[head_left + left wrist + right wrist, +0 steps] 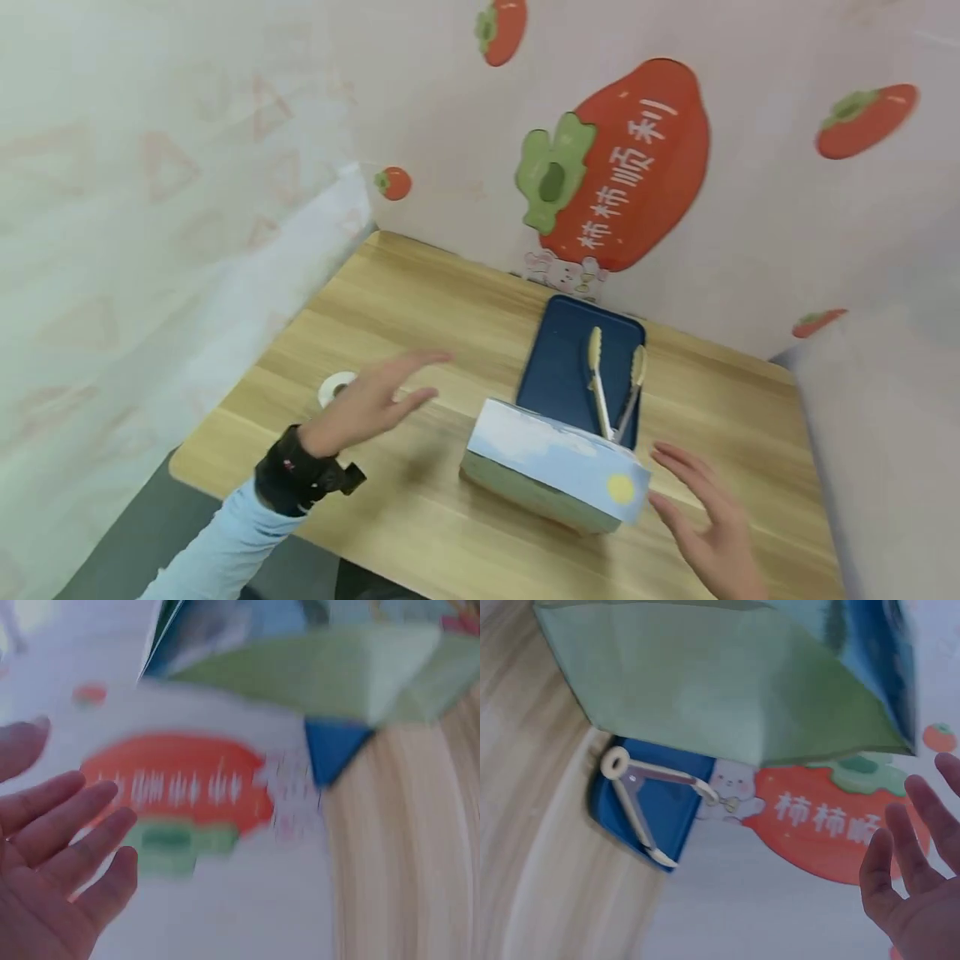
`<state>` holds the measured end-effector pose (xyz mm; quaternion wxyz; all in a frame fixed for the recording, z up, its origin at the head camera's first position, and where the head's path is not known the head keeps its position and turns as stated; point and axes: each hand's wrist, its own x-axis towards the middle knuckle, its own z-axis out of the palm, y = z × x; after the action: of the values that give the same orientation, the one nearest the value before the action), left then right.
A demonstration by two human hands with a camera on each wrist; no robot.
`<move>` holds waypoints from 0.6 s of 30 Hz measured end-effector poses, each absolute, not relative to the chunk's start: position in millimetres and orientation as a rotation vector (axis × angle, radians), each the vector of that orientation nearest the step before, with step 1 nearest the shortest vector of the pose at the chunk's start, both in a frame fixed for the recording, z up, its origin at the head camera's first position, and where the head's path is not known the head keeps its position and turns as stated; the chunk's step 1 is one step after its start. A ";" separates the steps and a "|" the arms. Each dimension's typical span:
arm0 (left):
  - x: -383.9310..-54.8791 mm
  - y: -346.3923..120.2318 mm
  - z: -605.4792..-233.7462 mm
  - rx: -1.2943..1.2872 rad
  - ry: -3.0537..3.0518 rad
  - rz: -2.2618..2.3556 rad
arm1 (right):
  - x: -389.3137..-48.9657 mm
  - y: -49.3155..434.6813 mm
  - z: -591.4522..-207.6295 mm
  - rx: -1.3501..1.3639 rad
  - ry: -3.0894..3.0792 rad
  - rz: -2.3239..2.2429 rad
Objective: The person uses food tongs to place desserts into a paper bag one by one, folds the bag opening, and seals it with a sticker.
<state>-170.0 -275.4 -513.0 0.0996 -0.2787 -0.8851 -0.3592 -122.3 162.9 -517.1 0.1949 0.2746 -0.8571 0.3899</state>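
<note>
A paper bag [551, 471] with a pale blue sky, a yellow sun and a green lower part stands on the table in front of the person. Its light green side fills the top of the left wrist view. The left hand [367, 408] hovers to the left of the bag, fingers spread and holding nothing. Near the bag's right end is the right hand [708, 521], thumb and fingers apart; the head view does not settle whether the thumb touches the bag. Metal tongs [634, 806] with cream tips lie spread on a dark blue tray [553, 350] behind the bag.
A white ring, like a roll of tape [327, 388], lies by the left hand and is partly hidden by it. The wooden table [442, 300] meets walls at the back, left and right. A large persimmon sticker [652, 167] is on the back wall.
</note>
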 end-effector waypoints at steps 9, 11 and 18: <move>-133.9 -353.0 -566.7 -0.250 -2.796 -0.977 | -102.1 112.6 -474.6 0.834 -2.379 0.966; -138.0 -353.4 -581.1 -0.234 -2.850 -0.926 | -110.4 85.4 -473.5 0.990 -2.242 1.050; -156.1 -346.0 -613.8 -0.167 -2.998 -0.769 | -127.2 -20.7 -483.1 1.283 -2.105 1.203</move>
<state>-156.1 -346.0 -613.8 0.0211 -0.0537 -0.9670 -0.2482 -127.2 -20.7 -483.1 0.1979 0.4585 -0.7523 0.4297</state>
